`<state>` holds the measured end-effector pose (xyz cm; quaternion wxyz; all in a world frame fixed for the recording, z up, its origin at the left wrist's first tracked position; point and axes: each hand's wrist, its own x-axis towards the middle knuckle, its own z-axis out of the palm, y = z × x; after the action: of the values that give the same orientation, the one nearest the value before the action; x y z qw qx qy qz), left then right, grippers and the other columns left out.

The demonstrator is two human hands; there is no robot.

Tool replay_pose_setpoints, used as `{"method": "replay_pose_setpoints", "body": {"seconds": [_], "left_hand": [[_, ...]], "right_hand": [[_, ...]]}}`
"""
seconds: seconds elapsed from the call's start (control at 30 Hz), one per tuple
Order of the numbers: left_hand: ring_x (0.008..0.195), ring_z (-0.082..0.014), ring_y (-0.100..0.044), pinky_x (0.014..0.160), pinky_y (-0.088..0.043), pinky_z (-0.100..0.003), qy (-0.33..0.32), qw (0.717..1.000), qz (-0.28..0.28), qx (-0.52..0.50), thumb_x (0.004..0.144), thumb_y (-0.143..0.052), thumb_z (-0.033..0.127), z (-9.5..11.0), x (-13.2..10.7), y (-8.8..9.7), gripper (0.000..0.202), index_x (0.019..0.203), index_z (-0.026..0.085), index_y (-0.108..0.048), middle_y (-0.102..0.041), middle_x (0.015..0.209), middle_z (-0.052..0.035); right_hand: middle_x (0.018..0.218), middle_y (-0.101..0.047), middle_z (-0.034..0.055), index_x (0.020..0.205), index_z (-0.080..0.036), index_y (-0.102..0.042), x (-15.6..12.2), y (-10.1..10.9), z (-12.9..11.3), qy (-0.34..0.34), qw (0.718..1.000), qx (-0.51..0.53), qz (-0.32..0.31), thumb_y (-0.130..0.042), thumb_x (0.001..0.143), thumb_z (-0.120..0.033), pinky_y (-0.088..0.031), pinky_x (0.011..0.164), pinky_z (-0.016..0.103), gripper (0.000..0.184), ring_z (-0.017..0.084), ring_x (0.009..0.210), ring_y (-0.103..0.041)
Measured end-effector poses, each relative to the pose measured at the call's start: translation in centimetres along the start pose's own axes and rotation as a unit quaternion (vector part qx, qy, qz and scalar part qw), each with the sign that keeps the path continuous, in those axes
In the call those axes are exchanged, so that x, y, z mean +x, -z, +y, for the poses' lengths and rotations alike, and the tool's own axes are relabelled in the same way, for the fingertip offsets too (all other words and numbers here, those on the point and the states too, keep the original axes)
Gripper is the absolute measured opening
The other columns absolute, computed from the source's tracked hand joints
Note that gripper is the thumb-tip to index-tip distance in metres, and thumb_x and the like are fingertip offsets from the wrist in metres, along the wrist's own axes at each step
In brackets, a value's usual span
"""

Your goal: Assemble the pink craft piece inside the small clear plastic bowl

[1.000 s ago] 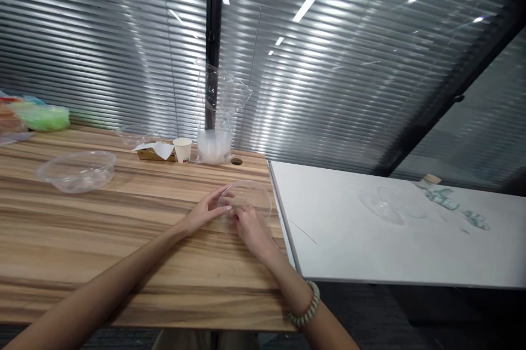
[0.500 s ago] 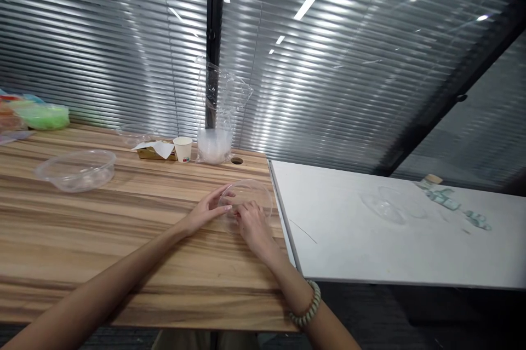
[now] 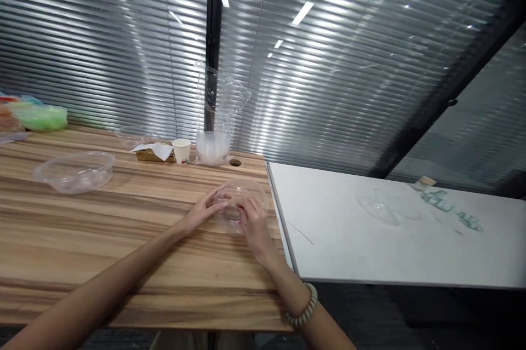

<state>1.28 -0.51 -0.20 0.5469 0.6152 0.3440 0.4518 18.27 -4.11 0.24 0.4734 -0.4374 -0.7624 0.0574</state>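
A clear round plastic bowl rests on the wooden table near its right edge. At the bowl's left side, my left hand grips it, thumb toward the front and fingers around the wall. My right hand, with a beaded bracelet on the wrist, reaches over the bowl's right side. Its fingertips are pinched together above the inside of the bowl. A small pinkish spot shows below them, too small to name. What the right fingertips hold, if anything, is hidden.
Left on the wooden table stands another clear bowl. Toward the blinds are a gold box, a paper cup and a bagged bowl stack. Clear lids and green-white strips lie on the white table.
My right hand has shifted slightly, its fingers lifting a little so that more of the bowl's inside shows. My left hand stays at the bowl's side. The view has moved slightly.
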Motion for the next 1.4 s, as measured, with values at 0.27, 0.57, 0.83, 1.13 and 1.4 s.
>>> {"method": "replay_pose_setpoints", "body": {"seconds": [0.27,0.57,0.83,1.13,1.4], "left_hand": [[0.099,-0.0234,-0.060,0.086,-0.047,-0.035,0.007,0.999,0.011,-0.030,0.076,-0.066,0.038,0.1,-0.1,0.1,0.069,0.137,0.023,-0.038,-0.060,0.119,-0.0083],[0.095,-0.0221,-0.061,0.084,-0.048,-0.035,0.011,0.999,0.006,-0.053,0.078,-0.065,0.039,-0.3,0.1,0.3,0.070,0.139,0.022,-0.035,-0.059,0.118,-0.0086],[0.116,-0.0278,-0.051,0.087,-0.047,-0.034,-0.018,0.999,0.043,-0.018,0.077,-0.065,0.041,-0.4,0.2,0.4,0.064,0.135,0.022,-0.043,-0.055,0.129,-0.0084],[0.088,-0.0206,-0.061,0.071,-0.048,-0.029,-0.026,0.997,0.075,-0.008,0.077,-0.061,0.044,-0.4,0.3,0.5,0.068,0.136,0.018,-0.041,-0.060,0.115,-0.0103],[0.107,-0.0241,-0.055,0.084,-0.046,-0.032,-0.130,0.974,0.112,0.150,0.080,-0.058,0.042,-0.5,-0.1,0.6,0.051,0.126,0.021,-0.054,-0.057,0.125,-0.0082]], "right_hand": [[0.093,-0.064,0.0080,0.091,-0.016,-0.062,-0.2,0.0,0.7,-0.006,0.999,0.028,0.035,-0.038,0.087,-0.006,-0.048,0.079,0.030,0.027,0.018,0.088,-0.060],[0.088,-0.067,0.0074,0.088,-0.015,-0.063,-0.4,0.2,1.2,-0.001,0.997,-0.066,-0.045,-0.037,0.082,0.002,-0.046,0.070,0.027,0.031,0.018,0.080,-0.061],[0.075,-0.066,0.0048,0.077,-0.016,-0.062,-0.4,0.2,1.2,0.022,0.993,-0.105,-0.054,-0.040,0.078,0.004,-0.043,0.065,0.027,0.029,0.019,0.072,-0.060],[0.090,-0.064,0.0072,0.093,-0.015,-0.061,-0.4,0.0,1.1,0.044,0.995,-0.093,-0.013,-0.041,0.083,-0.001,-0.045,0.077,0.031,0.026,0.020,0.086,-0.056],[0.096,-0.066,0.0064,0.093,-0.016,-0.067,-0.2,-0.2,0.2,0.011,0.969,-0.174,-0.174,-0.051,0.087,-0.008,-0.041,0.084,0.029,0.019,0.020,0.096,-0.053]]}}
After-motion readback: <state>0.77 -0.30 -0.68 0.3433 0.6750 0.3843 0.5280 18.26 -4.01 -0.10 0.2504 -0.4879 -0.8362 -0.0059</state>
